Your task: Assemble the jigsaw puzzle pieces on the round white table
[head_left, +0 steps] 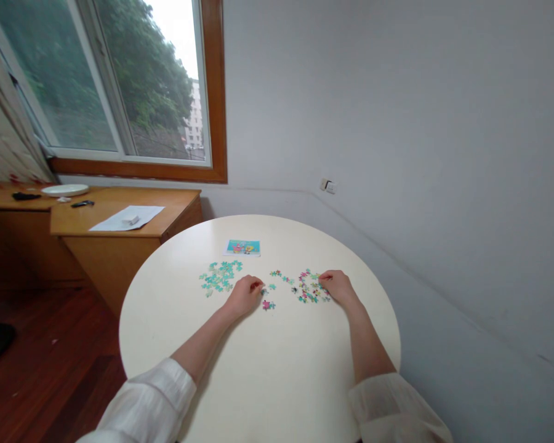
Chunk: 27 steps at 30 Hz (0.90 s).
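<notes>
Jigsaw puzzle pieces lie on a round cream table. My left hand rests on the table, thumb and fingers pinched at a small puzzle piece. Just below its fingertips is a pink and teal cluster of pieces. A pile of mostly teal pieces lies to the left of that hand. My right hand is closed at the right edge of a mixed-colour pile; what its fingertips pinch, if anything, is too small to make out. Several pieces lie between the hands.
Behind the pieces lies a teal picture card with cartoon figures. A wooden desk stands at the back left, holding a paper sheet and a white plate. A wall runs close along the table's right side.
</notes>
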Each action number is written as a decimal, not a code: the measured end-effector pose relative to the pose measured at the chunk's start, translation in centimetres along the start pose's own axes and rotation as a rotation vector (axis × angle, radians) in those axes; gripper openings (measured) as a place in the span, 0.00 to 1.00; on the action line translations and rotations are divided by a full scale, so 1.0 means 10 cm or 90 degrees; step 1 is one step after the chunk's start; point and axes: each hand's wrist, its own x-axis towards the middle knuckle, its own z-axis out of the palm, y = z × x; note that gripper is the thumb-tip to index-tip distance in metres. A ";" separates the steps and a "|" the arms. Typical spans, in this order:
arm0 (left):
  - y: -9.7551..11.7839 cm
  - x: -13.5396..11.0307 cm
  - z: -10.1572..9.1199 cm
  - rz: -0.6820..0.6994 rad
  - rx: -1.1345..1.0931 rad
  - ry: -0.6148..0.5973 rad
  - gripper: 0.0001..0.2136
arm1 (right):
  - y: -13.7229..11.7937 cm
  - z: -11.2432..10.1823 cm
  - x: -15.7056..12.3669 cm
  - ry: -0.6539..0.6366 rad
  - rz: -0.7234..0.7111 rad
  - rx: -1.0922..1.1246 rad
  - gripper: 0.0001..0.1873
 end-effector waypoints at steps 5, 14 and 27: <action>-0.02 0.00 -0.01 0.004 0.000 0.002 0.10 | 0.04 -0.05 -0.01 -0.005 0.031 0.005 0.05; -0.02 -0.01 -0.01 0.006 -0.008 0.003 0.10 | 0.10 -0.09 -0.01 0.014 0.051 -0.014 0.06; 0.02 -0.01 -0.04 -0.002 0.002 -0.005 0.11 | 0.19 -0.06 0.05 0.067 0.070 -0.091 0.17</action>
